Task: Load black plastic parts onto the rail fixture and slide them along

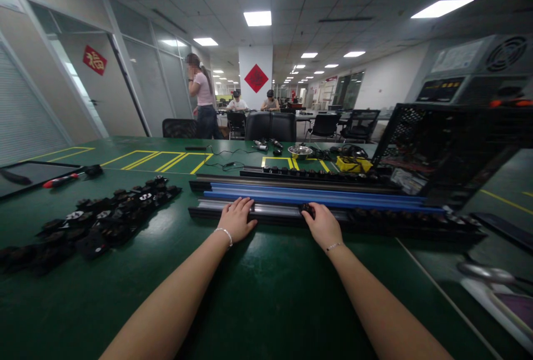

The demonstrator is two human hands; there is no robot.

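Note:
A long black rail with a shiny channel (275, 210) lies crosswise in front of me on the green table. My left hand (237, 219) rests on its left part, fingers stretched over the channel and thumb along the near side. On the rail further right, my right hand (325, 225) is closed round a small black part (307, 209), mostly covered by the fingers. A row of similar black parts (395, 219) sits along the rail's right end. Right behind it lies a blue rail (325, 199), with a dark rail (291, 183) beyond.
Many loose black parts (112, 215) are spread at left, near a red-handled screwdriver (62, 180). An opened computer case (449, 149) stands at right. Behind the rails are a metal bowl (300, 151) and a yellow tray (353, 164). A person (204, 96) stands beyond the table.

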